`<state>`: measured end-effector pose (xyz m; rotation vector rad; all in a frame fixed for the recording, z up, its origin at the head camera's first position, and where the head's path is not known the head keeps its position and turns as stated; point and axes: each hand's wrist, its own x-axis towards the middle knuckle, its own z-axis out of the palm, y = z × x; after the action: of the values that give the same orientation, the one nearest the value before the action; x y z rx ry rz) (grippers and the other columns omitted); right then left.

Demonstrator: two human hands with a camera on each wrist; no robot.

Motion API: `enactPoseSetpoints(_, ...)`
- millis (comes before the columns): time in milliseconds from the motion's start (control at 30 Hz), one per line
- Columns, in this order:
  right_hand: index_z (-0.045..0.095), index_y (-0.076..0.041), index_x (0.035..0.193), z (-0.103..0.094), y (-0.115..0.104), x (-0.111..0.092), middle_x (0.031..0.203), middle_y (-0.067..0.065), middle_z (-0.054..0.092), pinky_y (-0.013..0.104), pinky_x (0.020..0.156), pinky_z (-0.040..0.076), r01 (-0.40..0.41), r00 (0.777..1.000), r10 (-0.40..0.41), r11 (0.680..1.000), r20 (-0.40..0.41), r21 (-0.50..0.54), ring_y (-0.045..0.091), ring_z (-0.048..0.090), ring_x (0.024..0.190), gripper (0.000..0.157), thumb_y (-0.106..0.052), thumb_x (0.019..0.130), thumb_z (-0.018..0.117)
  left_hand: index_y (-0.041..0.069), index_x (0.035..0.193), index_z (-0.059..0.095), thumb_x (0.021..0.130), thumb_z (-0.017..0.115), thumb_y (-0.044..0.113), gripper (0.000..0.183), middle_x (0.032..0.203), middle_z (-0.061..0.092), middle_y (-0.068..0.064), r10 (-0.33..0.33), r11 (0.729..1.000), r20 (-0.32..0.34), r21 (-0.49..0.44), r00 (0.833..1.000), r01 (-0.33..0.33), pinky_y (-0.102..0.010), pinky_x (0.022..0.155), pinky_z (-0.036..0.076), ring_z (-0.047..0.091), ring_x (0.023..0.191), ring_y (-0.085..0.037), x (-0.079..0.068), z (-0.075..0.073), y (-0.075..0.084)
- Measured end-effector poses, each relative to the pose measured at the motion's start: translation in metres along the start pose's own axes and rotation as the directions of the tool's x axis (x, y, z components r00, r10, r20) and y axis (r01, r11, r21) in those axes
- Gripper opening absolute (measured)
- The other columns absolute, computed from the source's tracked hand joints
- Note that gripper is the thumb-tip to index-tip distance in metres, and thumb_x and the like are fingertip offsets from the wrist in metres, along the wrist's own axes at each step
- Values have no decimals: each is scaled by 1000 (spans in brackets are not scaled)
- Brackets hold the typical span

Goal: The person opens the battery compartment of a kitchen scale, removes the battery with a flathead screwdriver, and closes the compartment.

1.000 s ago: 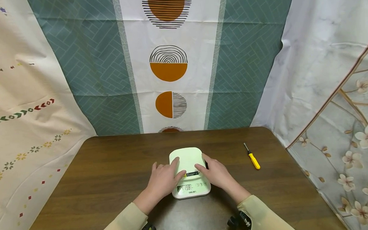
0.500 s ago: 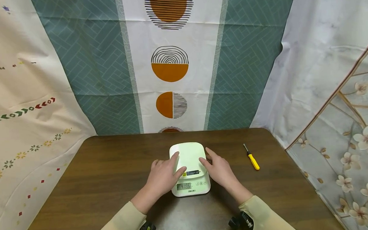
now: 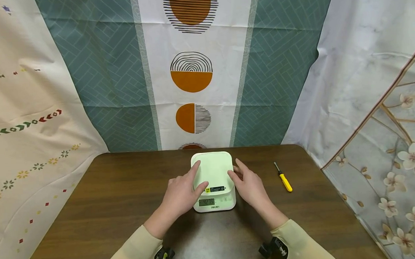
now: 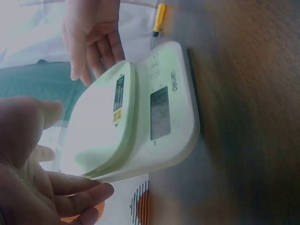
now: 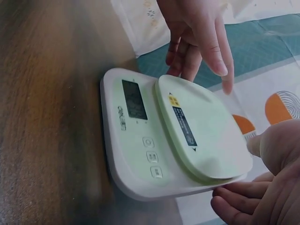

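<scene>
A pale green and white kitchen scale (image 3: 212, 171) stands on the wooden table between my two hands, its display (image 3: 206, 202) facing me with digits on it. To its left, my left hand (image 3: 180, 192) has relaxed fingers along the side, with the thumb and index finger over the plate's edge. On the opposite side my right hand (image 3: 250, 186) is spread, its thumb near the plate's rim and its fingertips close to the side. In the right wrist view, the scale's buttons (image 5: 152, 157) and a black and yellow label (image 5: 183, 123) on the plate show plainly.
A screwdriver (image 3: 283, 178) with a yellow handle lies on the table (image 3: 134, 193) to the right. Patterned cloth hangs behind the table (image 3: 119, 71) and along both sides.
The scale has slid away from me toward the table's far edge, and both hands have moved forward with it. My right hand has spread slightly outward. The screwdriver lies where it was.
</scene>
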<state>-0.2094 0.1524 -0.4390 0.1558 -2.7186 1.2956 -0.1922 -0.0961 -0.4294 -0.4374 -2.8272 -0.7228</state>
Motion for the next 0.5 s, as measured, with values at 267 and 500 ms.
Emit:
enactPoseSetpoints(267,41,-7,171,-4,-8,1,154,12,65,54,110,55,5,999,-4,999,-42,45,32,69,133,71,-37,112,68,10,174,33,106,76,45,87,153,65,-18,4,998,-21,-60,1000,-6,-68,102,50,69,131,-38,2,-4,3)
enactPoseSetpoints(500,41,-7,171,-6,-13,-1,152,10,66,53,110,56,26,997,-22,998,-68,63,31,69,133,72,-37,112,69,11,178,19,107,75,44,97,155,62,-22,29,993,-45,-111,999,-34,-67,109,49,68,131,-39,1,-8,6)
